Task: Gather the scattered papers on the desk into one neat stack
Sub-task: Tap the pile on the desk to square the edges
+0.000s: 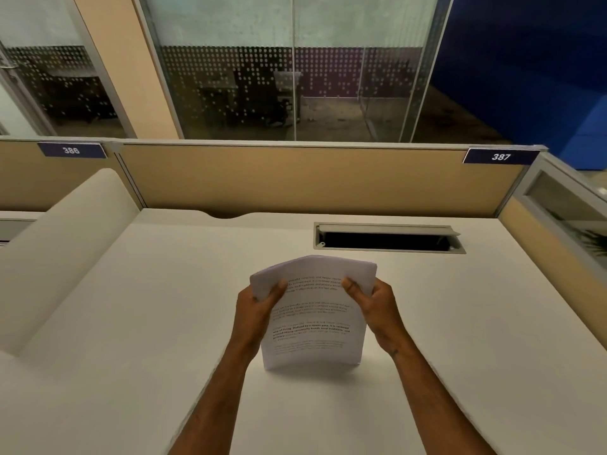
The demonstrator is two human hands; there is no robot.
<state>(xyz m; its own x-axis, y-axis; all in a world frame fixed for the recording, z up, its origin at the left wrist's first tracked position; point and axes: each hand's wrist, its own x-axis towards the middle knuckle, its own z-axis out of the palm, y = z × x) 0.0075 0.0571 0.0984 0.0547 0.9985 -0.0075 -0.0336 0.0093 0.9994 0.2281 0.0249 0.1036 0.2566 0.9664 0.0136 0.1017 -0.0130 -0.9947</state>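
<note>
A stack of white printed papers [313, 320] stands upright on its lower edge on the white desk [131, 307], near the middle. The sheets bow slightly and their printed side faces me. My left hand [258, 310] grips the stack's left edge near the top, thumb in front. On the opposite edge, my right hand [374, 303] holds the stack the same way. I see no loose sheets elsewhere on the desk.
An open cable hatch [389, 238] is set into the desk behind the papers. Tan partition panels [295, 178] close the back and right, with labels 386 and 387. A cream divider [65, 244] rises at the left. Glass walls stand beyond.
</note>
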